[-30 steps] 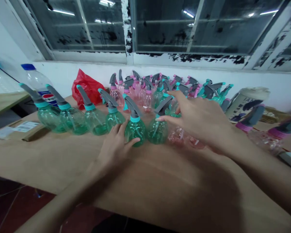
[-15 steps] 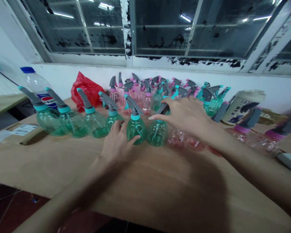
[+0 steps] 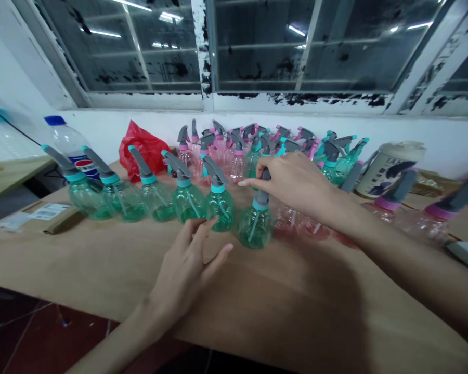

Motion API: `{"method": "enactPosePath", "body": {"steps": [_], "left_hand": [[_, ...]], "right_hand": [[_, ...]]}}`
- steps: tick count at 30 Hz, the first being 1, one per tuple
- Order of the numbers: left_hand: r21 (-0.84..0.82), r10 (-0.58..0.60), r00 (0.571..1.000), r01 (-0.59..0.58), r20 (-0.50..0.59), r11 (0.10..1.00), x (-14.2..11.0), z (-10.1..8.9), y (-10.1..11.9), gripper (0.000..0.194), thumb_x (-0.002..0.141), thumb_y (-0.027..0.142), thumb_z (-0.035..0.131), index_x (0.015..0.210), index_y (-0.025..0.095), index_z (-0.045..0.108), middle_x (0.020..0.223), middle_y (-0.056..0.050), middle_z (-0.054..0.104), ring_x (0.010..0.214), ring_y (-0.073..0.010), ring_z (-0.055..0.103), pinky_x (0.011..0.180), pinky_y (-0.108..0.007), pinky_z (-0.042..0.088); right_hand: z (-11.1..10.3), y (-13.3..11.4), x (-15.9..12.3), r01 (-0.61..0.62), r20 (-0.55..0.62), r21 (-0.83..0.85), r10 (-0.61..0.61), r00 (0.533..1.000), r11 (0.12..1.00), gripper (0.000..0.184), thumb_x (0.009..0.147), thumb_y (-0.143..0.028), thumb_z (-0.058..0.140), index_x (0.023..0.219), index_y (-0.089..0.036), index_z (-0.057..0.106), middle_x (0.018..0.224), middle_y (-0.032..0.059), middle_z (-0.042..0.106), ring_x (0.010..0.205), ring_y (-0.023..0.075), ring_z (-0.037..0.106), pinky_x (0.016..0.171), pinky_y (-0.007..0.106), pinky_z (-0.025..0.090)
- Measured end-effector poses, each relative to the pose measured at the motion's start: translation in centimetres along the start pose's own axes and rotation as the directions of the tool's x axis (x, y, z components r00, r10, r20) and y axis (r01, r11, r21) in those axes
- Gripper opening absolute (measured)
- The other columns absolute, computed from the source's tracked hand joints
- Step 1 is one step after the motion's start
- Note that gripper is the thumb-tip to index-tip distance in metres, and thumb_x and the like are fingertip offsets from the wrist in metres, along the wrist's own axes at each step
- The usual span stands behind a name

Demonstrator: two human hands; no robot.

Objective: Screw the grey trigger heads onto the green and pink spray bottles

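Green spray bottle stays upright just below and right of the frame's centre, its grey top gripped in the right hand. Lower left of centre, I see the left hand splayed open near another green bottle.

A row of spray bottles is set along the table. A flat package is placed at its left end, a soda bottle behind that end. A bag is placed behind the row, left of a cluster of sprayers massed near the wall; a canister is set to the cluster's right. The left hand is held before the row; right of it, an end bottle is gripped from above by the right hand.
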State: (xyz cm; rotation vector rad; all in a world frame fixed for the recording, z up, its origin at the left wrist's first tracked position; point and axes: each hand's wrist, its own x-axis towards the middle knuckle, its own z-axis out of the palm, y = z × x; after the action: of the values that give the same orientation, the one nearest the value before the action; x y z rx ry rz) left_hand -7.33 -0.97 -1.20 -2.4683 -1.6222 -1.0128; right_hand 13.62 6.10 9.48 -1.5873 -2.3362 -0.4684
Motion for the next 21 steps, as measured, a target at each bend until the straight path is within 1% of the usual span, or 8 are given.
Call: {"method": "enactPosePath", "body": {"steps": [3, 6, 10, 13, 16, 18, 20, 21], "left_hand": [[-0.079, 0.037, 0.996, -0.031, 0.082, 0.996, -0.3, 0.4, 0.6, 0.041, 0.092, 0.047, 0.050, 0.127, 0.026, 0.047, 0.120, -0.007, 0.054, 0.105, -0.0263, 0.060, 0.084, -0.042, 0.054], [-0.170, 0.029, 0.986, -0.001, 0.162, 0.985, -0.3, 1.4, 1.2, 0.051, 0.088, 0.044, 0.058, 0.132, 0.025, 0.041, 0.129, -0.009, 0.051, 0.118, -0.0291, 0.053, 0.096, -0.048, 0.046], [-0.305, 0.039, 0.967, 0.041, 0.251, 0.951, -0.1, 2.6, 2.0, 0.077, 0.080, 0.046, 0.067, 0.143, 0.028, 0.026, 0.144, -0.010, 0.041, 0.133, -0.0318, 0.038, 0.106, -0.052, 0.034], [-0.372, 0.063, 0.948, 0.062, 0.313, 0.926, -0.1, 3.1, 2.9, 0.081, 0.079, 0.046, 0.070, 0.144, 0.029, 0.025, 0.143, -0.009, 0.044, 0.130, -0.0320, 0.043, 0.105, -0.052, 0.037], [-0.377, 0.046, 0.932, 0.100, 0.359, 0.921, -0.3, 3.3, 3.7, 0.072, 0.080, 0.044, 0.069, 0.139, 0.029, 0.032, 0.136, -0.009, 0.052, 0.126, -0.0322, 0.048, 0.101, -0.053, 0.041], [-0.376, 0.048, 0.933, 0.096, 0.356, 0.922, -0.4, 3.4, 4.2, 0.071, 0.080, 0.045, 0.069, 0.138, 0.028, 0.033, 0.137, -0.009, 0.051, 0.127, -0.0326, 0.046, 0.101, -0.053, 0.040], [-0.390, 0.062, 0.932, 0.089, 0.357, 0.917, -0.5, 3.4, 4.5, 0.071, 0.079, 0.046, 0.070, 0.138, 0.028, 0.034, 0.137, -0.010, 0.051, 0.127, -0.0331, 0.046, 0.102, -0.054, 0.040], [-0.402, 0.071, 0.927, 0.091, 0.370, 0.911, -0.6, 3.5, 4.7, 0.070, 0.079, 0.046, 0.070, 0.137, 0.028, 0.034, 0.136, -0.010, 0.052, 0.125, -0.0331, 0.048, 0.101, -0.054, 0.040]], "right_hand": [[-0.9, 0.0, -0.9, 0.033, 0.014, 0.067, -0.034, 0.999, 0.997, 0.033, 0.087, -0.049, 0.054, 0.086, -0.019, 0.066, 0.063, 0.0036, 0.064, 0.061, 0.0203, 0.057, 0.055, 0.030, 0.028], [-2.2, 0.3, -2.0, 0.087, 0.067, 0.194, -0.102, 0.993, 0.977, 0.022, 0.085, -0.043, 0.059, 0.084, -0.022, 0.065, 0.063, -0.0005, 0.061, 0.059, 0.0163, 0.053, 0.054, 0.027, 0.028], [-3.6, 0.7, -3.6, 0.272, 0.101, 0.328, -0.319, 0.942, 0.905, 0.017, 0.086, -0.039, 0.059, 0.084, -0.022, 0.061, 0.063, -0.0033, 0.060, 0.063, 0.0145, 0.053, 0.057, 0.026, 0.031], [-3.6, 1.0, -4.7, 0.353, 0.083, 0.389, -0.414, 0.907, 0.851, 0.018, 0.090, -0.038, 0.056, 0.095, -0.022, 0.063, 0.072, -0.0016, 0.065, 0.070, 0.0165, 0.057, 0.064, 0.029, 0.037], [-3.2, 1.6, -6.0, 0.316, 0.060, 0.483, -0.391, 0.919, 0.817, 0.035, 0.093, -0.044, 0.049, 0.123, -0.029, 0.058, 0.089, 0.0013, 0.069, 0.082, 0.0197, 0.062, 0.070, 0.031, 0.042], [-2.8, 2.4, -7.0, 0.239, 0.068, 0.537, -0.324, 0.944, 0.809, 0.052, 0.091, -0.051, 0.048, 0.140, -0.035, 0.041, 0.097, 0.0028, 0.070, 0.085, 0.0223, 0.064, 0.072, 0.033, 0.046], [-2.4, 3.7, -8.3, 0.125, 0.115, 0.585, -0.235, 0.965, 0.801, 0.068, 0.087, -0.057, 0.050, 0.147, -0.038, 0.025, 0.112, 0.0048, 0.067, 0.091, 0.0260, 0.066, 0.074, 0.038, 0.050], [-2.1, 4.5, -9.0, 0.075, 0.138, 0.603, -0.196, 0.971, 0.794, 0.072, 0.085, -0.058, 0.051, 0.148, -0.039, 0.022, 0.122, 0.0053, 0.064, 0.099, 0.0283, 0.065, 0.079, 0.040, 0.051]]}}
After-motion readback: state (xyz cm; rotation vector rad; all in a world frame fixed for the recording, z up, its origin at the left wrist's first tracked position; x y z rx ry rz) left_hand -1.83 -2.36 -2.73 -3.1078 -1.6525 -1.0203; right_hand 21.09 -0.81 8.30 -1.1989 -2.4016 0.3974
